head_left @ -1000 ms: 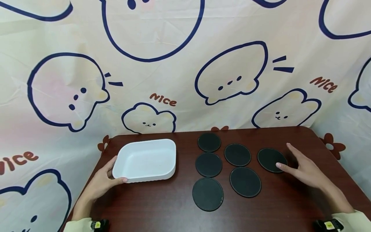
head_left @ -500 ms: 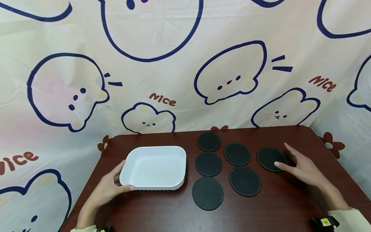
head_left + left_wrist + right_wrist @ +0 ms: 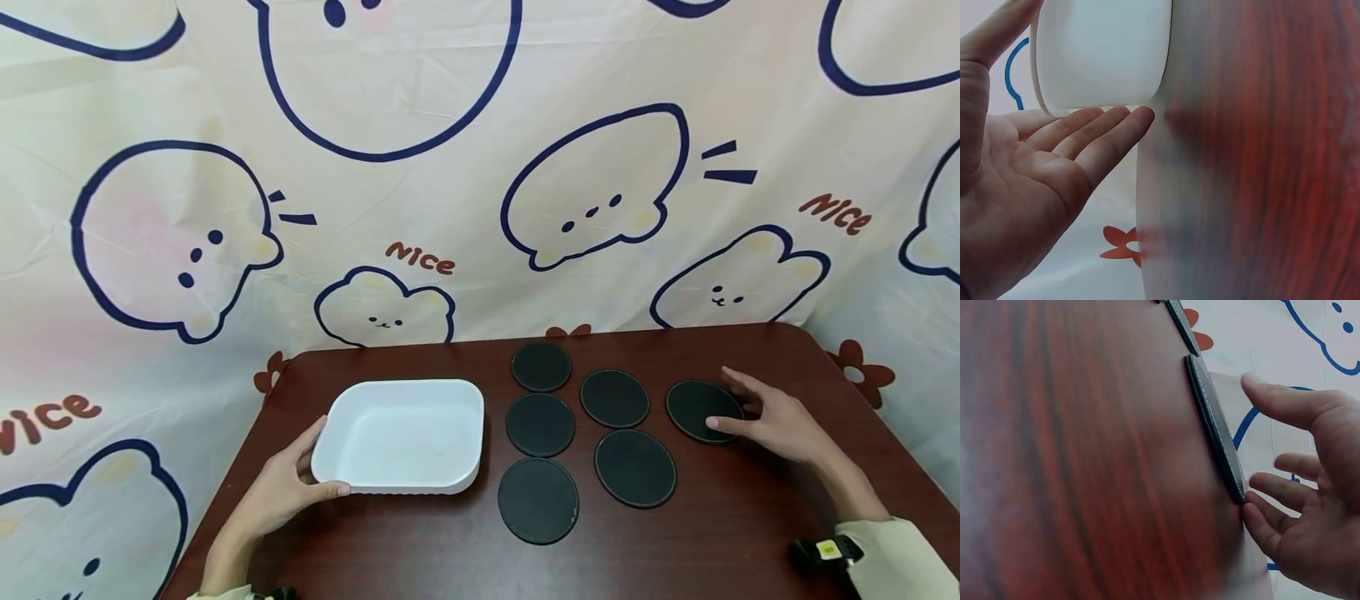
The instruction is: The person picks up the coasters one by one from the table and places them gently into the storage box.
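My left hand (image 3: 287,482) holds the left end of a shallow white plastic tray (image 3: 405,436). Its thumb lies at the tray's front rim, with the fingers along the left wall; in the left wrist view those fingers are fairly straight against the wall. On the right, my right hand (image 3: 783,427) is at the right edge of a round black stitched coaster (image 3: 692,408). The right thumb reaches over the coaster, while the fingertips (image 3: 1249,497) are right at its rim. In the right wrist view the thumb stands apart from the coaster's face.
Several more black coasters lie flat between the hands, among them a front one (image 3: 538,502), a middle one (image 3: 635,468) and a back one (image 3: 542,367). The dark wooden table (image 3: 420,542) ends at a cartoon-printed cloth (image 3: 480,250) behind it.
The white tray has shifted right and toward the front with my left hand, and sits straighter. My right hand has moved slightly left, its fingers more bent around the coaster's edge.
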`<state>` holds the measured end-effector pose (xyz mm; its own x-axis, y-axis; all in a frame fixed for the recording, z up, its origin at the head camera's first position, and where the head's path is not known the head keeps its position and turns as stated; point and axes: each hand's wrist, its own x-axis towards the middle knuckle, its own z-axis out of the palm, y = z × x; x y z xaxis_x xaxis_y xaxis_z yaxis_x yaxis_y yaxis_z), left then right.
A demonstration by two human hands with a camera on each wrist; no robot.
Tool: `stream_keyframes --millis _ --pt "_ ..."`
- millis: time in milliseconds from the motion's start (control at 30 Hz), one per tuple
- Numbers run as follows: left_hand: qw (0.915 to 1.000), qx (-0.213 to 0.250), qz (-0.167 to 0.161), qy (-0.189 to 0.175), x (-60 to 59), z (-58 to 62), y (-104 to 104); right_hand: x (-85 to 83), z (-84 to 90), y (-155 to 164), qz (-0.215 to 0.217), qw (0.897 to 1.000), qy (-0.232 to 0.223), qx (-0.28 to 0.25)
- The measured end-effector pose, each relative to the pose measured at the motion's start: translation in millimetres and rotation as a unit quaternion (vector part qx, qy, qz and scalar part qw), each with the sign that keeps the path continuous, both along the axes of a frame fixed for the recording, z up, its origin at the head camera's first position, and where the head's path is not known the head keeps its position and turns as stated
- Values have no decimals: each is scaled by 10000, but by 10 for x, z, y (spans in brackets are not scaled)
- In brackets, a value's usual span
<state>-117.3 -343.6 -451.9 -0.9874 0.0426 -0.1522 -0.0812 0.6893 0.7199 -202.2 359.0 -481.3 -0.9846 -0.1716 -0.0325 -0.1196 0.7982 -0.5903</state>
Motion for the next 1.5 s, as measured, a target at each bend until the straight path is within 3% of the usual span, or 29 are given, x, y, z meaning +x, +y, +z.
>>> stream_keyframes --millis 200,433,733,1100,1300,1500 --pt "10000 -24 11 -13 7 -6 -18 -84 19 -49 220 9993 -50 302" --pt "10000 -23 1 -14 -2 2 -20 -101 24 -98 286 9993 24 238" --pt "9995 -283 -114 1 -96 57 10 -102 80 -83 -24 9998 -8 175" --pt "9997 -248 -53 -40 -100 80 18 -110 164 64 -377 9988 -218 221" --pt "9996 -239 -108 39 -137 62 38 -101 164 86 -457 9987 -217 49" --pt "9997 -239 -10 56 -153 35 40 -98 183 57 -418 9966 -431 -569"
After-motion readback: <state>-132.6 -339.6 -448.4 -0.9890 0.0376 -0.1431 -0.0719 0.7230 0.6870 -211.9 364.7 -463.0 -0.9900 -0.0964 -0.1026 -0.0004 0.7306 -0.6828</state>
